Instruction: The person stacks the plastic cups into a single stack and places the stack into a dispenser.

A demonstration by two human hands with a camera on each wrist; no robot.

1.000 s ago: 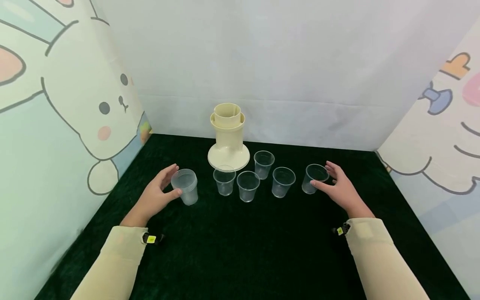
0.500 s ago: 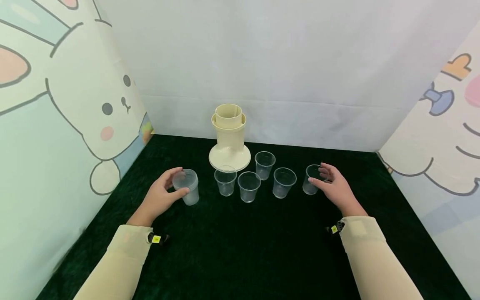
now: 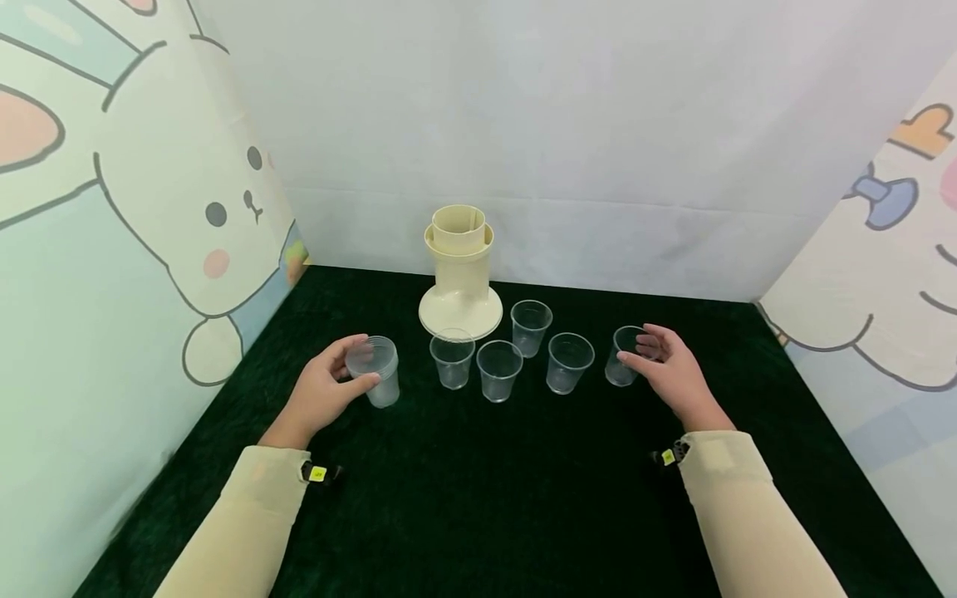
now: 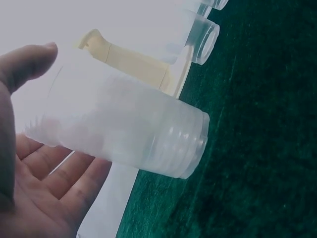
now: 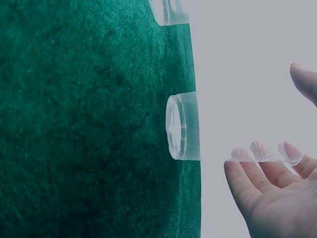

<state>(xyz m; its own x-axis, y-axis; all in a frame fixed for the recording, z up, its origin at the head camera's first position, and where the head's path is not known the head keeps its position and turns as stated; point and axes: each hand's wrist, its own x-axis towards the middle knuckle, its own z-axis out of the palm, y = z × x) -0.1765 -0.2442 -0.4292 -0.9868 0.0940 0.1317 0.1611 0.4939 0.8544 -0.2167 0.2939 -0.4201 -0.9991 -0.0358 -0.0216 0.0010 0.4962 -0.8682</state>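
Green cloth [image 3: 508, 498] — left hand [image 3: 317, 394] around stacked cups [image 3: 384, 386], right hand [image 3: 676, 378] around cup [image 3: 617, 375], both unclosed.

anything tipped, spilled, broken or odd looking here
Nothing stands out. The five single cups and the nested cup stack stand upright, as does the cream stand. No spill shows on the green cloth, and no cup looks visibly cracked.

At an edge of the green desk [image 5: 89, 124], the right hand [image 5: 277, 198] spreads about a clear cup [image 5: 184, 126], fingers [image 5: 240, 172] partly seen through its wall; another cup [image 5: 169, 11] shows partly along that edge.
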